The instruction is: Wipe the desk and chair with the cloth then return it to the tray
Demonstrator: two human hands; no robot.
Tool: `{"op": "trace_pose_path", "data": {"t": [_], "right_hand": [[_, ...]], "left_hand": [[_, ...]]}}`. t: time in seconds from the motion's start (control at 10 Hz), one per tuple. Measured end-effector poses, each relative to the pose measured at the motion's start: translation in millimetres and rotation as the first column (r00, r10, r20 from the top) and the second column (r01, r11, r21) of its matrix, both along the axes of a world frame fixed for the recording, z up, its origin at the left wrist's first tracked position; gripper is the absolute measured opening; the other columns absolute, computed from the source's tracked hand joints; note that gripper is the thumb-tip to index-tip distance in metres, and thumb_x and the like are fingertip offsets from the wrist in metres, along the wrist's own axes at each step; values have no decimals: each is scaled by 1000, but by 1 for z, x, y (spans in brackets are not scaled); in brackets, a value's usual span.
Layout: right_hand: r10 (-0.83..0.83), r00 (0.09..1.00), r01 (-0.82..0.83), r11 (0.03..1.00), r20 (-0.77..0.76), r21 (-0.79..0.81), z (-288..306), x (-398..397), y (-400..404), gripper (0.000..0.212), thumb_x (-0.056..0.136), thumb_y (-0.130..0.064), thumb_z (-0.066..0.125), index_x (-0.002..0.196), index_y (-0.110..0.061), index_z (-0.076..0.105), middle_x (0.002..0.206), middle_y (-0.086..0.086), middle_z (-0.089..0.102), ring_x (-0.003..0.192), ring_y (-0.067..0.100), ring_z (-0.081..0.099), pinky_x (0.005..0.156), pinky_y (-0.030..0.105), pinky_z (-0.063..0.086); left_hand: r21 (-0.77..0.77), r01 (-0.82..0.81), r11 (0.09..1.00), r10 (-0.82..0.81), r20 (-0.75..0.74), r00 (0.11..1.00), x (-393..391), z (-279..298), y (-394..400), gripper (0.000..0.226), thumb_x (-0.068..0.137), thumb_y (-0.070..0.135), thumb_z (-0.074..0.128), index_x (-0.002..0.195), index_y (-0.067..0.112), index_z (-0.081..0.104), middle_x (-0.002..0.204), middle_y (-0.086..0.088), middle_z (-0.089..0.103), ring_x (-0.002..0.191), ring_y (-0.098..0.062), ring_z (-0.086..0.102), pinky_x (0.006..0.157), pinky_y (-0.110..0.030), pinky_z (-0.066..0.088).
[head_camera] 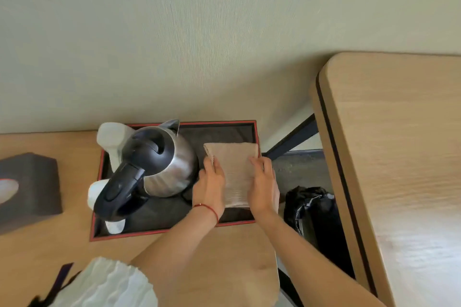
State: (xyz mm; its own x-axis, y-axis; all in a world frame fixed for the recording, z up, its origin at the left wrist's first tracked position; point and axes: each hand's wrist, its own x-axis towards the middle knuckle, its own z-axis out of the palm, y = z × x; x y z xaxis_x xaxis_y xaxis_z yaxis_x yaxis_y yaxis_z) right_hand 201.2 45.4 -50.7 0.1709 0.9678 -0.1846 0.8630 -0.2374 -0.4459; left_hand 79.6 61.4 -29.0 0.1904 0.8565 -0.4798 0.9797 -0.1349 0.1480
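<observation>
Head view, looking down: left hand (pixel 212 185) palm-down on the left edge of the cloth (pixel 235 174), fingers spread flat and extended, thumb tucked along the side, red string around the wrist. Right hand (pixel 263 182) mirrored on the right edge, fingers straight and pressed to the fabric. Neither hand curled into a grip; both laid open on top, flattening rather than pinching. Forearms bare, reaching forward from below, white ruffled sleeve (pixel 109 284) at the lower left.

Cloth beige, folded into a rectangle, lying in the right part of the tray (pixel 174 230), just beside the kettle (pixel 154 159). Tray dark with a red rim, set on the wooden desk (pixel 45 244) against a pale textured wall (pixel 199 32). Kettle steel with black lid and handle; white cups (pixel 111 138) behind and beneath the handle. Dark tissue box (pixel 32 187) at far left. Off the desk's right end, a bin lined with a black bag (pixel 311 207) on the floor. Second wooden surface (pixel 399 157) filling the right side, dark stripe along its edge.
</observation>
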Motion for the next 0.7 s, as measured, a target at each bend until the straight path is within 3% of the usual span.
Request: {"op": "trace_pose_path", "data": {"t": [0.1,0.2,0.3,0.4,0.5,0.6,0.7], "right_hand": [[0,997,6,996,71,-84,-18,2,4,24,92,-57,32,103,-42,48,105,-6,56,83,9,56,36,14,42],[81,990,-65,988,114,-142,-26,2,14,29,87,-64,35,103,-43,46,105,-8,56,85,16,59,31,16,40],[159,979,-138,977,125,-164,-29,-5,22,58,81,-29,68,132,-29,40,147,1,33,117,24,44,75,39,57],[235,933,-212,971,273,-110,-32,-3,27,97,64,-11,83,144,-11,29,159,7,6,131,33,25,112,44,31],[391,838,-312,916,380,-253,-36,4,21,110,66,-26,82,149,-9,12,159,12,7,139,34,17,120,44,6],[433,819,-297,882,378,-366,-37,7,21,120,70,-34,80,151,-10,-5,161,11,-6,146,32,8,120,44,-1],[394,881,-269,873,262,-407,-17,-1,28,94,81,-16,70,151,-13,8,161,7,3,146,27,11,122,40,6]], "left_hand": [[42,-33,999,34,-25,999,3,-14,12,66,90,-9,39,145,-6,1,152,-23,14,118,-27,47,88,-33,51],[44,-25,999,29,-96,995,5,-29,15,62,92,-8,34,144,-9,1,154,-28,8,124,-28,42,92,-32,49],[119,52,992,-31,-178,984,8,-40,14,51,95,0,33,141,-10,15,155,-29,1,126,-25,40,99,-26,41],[161,236,958,-152,-411,899,3,-43,11,39,96,10,34,133,0,41,158,-20,3,139,-25,27,109,-30,29],[6,326,946,-268,-554,788,-2,-49,12,42,97,20,36,133,0,43,153,-25,23,143,-43,1,118,-46,4],[-145,369,918,-379,-594,710,-4,-47,15,53,97,31,37,137,-3,37,151,-28,26,140,-52,0,115,-55,-2],[-80,306,948,-303,-508,806,0,-32,23,54,95,32,40,137,-2,37,150,-26,28,142,-48,1,117,-51,2]]}}
